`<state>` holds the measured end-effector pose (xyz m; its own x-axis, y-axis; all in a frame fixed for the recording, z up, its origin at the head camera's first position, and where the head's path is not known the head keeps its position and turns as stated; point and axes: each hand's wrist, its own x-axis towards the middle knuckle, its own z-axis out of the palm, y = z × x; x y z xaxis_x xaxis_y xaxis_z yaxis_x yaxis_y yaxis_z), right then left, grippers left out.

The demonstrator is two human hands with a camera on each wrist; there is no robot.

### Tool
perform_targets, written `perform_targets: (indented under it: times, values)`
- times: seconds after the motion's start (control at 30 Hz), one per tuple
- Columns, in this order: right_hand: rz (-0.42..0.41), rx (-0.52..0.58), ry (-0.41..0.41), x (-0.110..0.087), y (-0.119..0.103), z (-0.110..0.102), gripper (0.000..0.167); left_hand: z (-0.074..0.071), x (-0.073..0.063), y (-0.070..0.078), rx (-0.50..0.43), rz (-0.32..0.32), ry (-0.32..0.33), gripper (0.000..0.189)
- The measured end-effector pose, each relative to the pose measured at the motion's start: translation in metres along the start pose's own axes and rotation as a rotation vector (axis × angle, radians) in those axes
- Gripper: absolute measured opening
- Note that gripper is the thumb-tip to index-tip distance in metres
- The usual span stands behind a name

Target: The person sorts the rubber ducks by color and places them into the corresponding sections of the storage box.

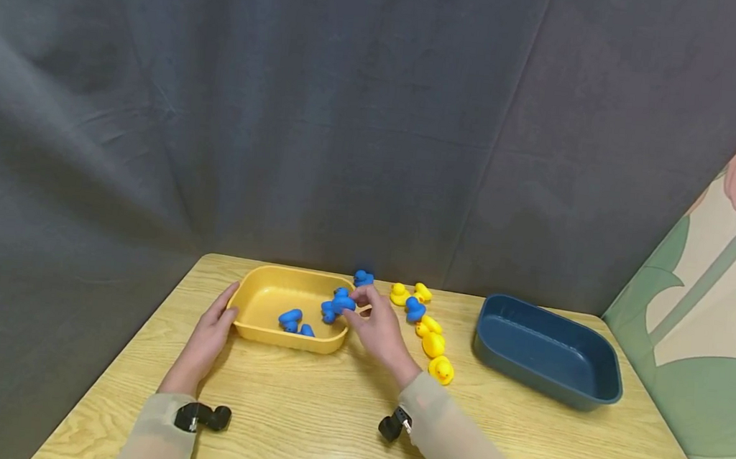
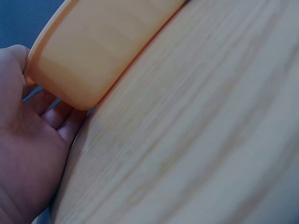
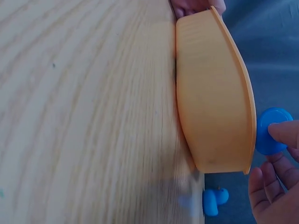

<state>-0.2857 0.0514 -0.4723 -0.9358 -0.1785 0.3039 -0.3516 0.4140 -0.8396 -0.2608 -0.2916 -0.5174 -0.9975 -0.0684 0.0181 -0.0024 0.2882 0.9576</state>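
A yellow plastic bin point(image 1: 288, 339) stands at the left of the table with several small blue rubber ducks point(image 1: 290, 318) inside. My left hand point(image 1: 210, 325) holds its left end, the thumb at the rim and the fingers against the end wall. Over the bin's right end, my right hand point(image 1: 381, 333) pinches a blue rubber duck point(image 3: 265, 143) between thumb and fingers, just above the rim. Another blue duck point(image 1: 363, 278) sits on the table behind the bin's right corner. In the left wrist view the bin's contents are hidden.
Right of my right hand, several yellow ducks point(image 1: 433, 345) lie in a loose row with one blue duck point(image 1: 414, 309) among them. A dark blue bin point(image 1: 538, 381) stands farther right. A grey curtain point(image 1: 363, 128) hangs behind the wooden table point(image 1: 302, 412).
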Motion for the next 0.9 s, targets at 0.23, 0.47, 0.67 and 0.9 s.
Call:
perform_targets:
  times: [0.23, 0.47, 0.67, 0.9]
  values:
    - [-0.015, -0.053, -0.053, -0.0047, -0.0056, 0.0065, 0.022, 0.0001, 0.0004, -0.0002, -0.011, -0.004, -0.002, 0.063]
    - [-0.019, -0.081, -0.060, -0.0069, -0.0083, 0.0086, 0.022, -0.0002, -0.0004, 0.0008, -0.015, -0.006, -0.006, 0.063]
    - [-0.015, -0.090, -0.052, -0.0058, -0.0062, 0.0070, 0.023, 0.0012, 0.0002, 0.0013, -0.002, -0.005, 0.004, 0.063]
    - [0.010, -0.091, 0.047, 0.0016, 0.0013, 0.0013, 0.035, 0.0003, -0.0016, 0.0028, 0.003, -0.019, 0.000, 0.062]
